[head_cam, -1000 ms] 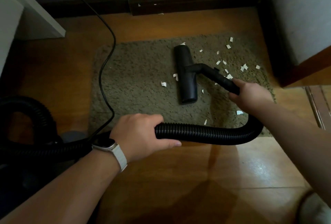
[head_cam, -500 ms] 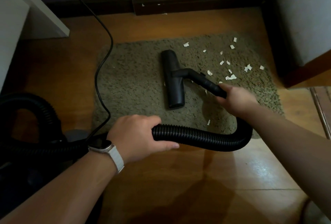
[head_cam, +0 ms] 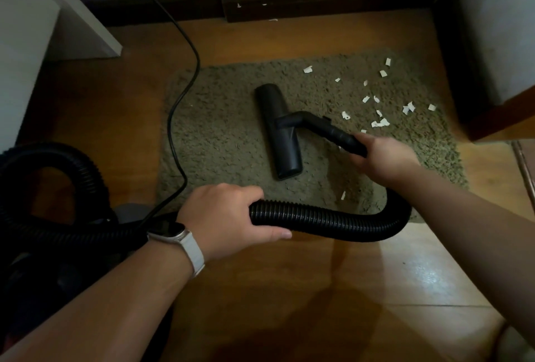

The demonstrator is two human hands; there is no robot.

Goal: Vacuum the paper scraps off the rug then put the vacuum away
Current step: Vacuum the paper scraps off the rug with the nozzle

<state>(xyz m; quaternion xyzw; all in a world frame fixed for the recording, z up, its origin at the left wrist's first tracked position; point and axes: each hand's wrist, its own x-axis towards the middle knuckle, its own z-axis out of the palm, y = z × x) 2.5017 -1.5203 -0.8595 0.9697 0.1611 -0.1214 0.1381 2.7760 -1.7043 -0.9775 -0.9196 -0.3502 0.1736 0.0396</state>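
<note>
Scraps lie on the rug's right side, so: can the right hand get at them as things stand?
Probably yes: the right hand, gripping the wand, sits just beside the scraps, with only bare rug between them.

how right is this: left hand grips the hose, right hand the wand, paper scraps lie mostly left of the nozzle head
One slip: in the head view the paper scraps lie mostly right of the nozzle head. The left hand does grip the hose, the right hand the wand.
</note>
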